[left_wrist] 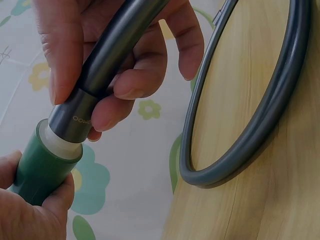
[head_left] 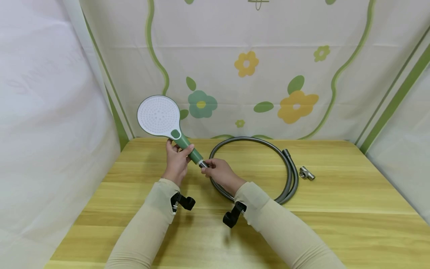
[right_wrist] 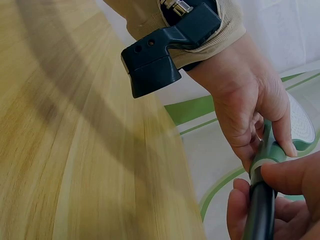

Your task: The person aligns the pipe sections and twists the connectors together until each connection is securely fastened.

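A green and white shower head (head_left: 158, 116) is held up at the left by my left hand (head_left: 176, 162), fingers and thumb round its green handle (left_wrist: 45, 167). My right hand (head_left: 221, 173) pinches the dark end fitting (left_wrist: 73, 117) of a grey shower hose (head_left: 249, 138). That fitting sits at the handle's white threaded end (left_wrist: 62, 146), in line with it, and a little of the white still shows between them. In the right wrist view both hands meet at this joint, with the hose (right_wrist: 261, 212) running back past my right fingers.
The rest of the hose lies looped on the wooden table (head_left: 336, 231), its other end fitting (head_left: 286, 152) at the loop's right. Further right lies a small metal tee valve (head_left: 306, 173). A flower-printed cloth (head_left: 215, 67) hangs behind the table's back edge.
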A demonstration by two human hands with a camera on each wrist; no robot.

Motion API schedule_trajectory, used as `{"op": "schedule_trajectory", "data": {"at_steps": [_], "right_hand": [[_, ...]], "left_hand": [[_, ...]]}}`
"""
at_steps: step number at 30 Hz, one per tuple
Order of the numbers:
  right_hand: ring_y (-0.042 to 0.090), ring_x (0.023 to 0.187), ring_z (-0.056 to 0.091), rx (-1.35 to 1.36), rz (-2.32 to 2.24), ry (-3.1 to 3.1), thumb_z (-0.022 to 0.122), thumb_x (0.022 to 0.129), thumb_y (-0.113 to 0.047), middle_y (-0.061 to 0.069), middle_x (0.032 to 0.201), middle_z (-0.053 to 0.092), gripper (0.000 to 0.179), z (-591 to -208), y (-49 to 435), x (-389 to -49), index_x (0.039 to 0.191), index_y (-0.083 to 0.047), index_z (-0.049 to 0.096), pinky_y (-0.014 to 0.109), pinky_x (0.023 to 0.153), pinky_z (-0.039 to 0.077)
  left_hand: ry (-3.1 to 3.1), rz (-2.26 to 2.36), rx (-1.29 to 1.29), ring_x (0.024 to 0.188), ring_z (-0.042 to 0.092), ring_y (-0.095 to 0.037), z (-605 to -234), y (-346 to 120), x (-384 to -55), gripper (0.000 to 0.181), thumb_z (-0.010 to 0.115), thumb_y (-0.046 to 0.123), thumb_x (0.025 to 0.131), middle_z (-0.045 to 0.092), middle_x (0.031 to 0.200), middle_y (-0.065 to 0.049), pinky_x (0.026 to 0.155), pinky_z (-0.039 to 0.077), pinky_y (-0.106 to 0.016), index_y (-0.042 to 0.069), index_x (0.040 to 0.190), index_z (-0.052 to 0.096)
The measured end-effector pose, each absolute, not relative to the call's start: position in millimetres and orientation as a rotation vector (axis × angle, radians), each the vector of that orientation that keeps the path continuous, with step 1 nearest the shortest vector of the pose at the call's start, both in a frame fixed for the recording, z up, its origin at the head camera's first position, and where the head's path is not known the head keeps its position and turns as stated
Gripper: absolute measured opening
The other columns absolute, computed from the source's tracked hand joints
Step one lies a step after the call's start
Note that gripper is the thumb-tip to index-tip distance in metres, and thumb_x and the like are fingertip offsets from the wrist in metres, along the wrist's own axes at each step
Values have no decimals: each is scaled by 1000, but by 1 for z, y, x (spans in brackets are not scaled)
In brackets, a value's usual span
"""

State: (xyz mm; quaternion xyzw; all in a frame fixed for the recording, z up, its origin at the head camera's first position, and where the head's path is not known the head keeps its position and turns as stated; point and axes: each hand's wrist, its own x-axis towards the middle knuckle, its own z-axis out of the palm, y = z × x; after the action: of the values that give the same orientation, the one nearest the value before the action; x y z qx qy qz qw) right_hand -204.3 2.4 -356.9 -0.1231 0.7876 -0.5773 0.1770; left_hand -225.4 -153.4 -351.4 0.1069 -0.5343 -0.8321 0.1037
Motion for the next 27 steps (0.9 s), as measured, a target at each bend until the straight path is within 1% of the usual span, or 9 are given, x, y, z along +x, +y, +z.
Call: {"op": "schedule_trajectory", "data": {"at_steps": [5,9,12,16,21,24,27], "right_hand": [[25,95,61,-323,-1635,2213,55,97,-11,12,106,65,29,-356,1,-205,123,2,60,47,92,49],[31,100,61,-308,-1649,2182,51,99,-8,14,104,65,29,-356,0,-206,125,4,58,46,94,48],[34,101,61,-309,-1649,2166,48,100,-8,15,102,65,29,-357,0,-206,125,5,57,47,95,48],[33,99,61,-317,-1635,2158,46,101,-8,15,101,65,28,-357,2,-207,123,6,57,48,96,47],[35,103,60,-328,-1620,2150,46,102,-11,15,103,65,30,-356,3,-207,124,5,57,48,98,46],[37,107,60,-319,-1610,2155,48,102,-14,14,105,66,30,-355,4,-207,124,3,58,48,99,44],[36,106,60,-313,-1585,2183,51,100,-18,12,107,66,32,-354,4,-207,125,0,59,47,98,45]], "left_hand": [[-1584,-2455,318,113,51,-25,-350,-153,-225,84,61,-3,92,38,140,-14,91,48,-38,26,151,10],[-1588,-2466,305,113,50,-24,-350,-153,-226,85,61,-3,92,39,139,-12,91,48,-37,27,152,8],[-1581,-2475,298,114,50,-24,-350,-153,-226,85,60,-3,92,38,140,-12,92,48,-38,27,152,8],[-1578,-2479,300,114,50,-24,-350,-153,-226,85,60,-4,92,37,142,-13,94,47,-38,26,152,7],[-1567,-2488,305,114,50,-24,-349,-152,-226,85,60,-4,92,35,144,-15,93,47,-38,27,151,8],[-1560,-2493,304,113,50,-24,-349,-152,-226,85,60,-4,92,34,144,-16,93,47,-38,27,151,8],[-1557,-2497,310,113,50,-24,-348,-152,-226,85,60,-5,92,35,143,-15,93,48,-38,27,151,8]]}}
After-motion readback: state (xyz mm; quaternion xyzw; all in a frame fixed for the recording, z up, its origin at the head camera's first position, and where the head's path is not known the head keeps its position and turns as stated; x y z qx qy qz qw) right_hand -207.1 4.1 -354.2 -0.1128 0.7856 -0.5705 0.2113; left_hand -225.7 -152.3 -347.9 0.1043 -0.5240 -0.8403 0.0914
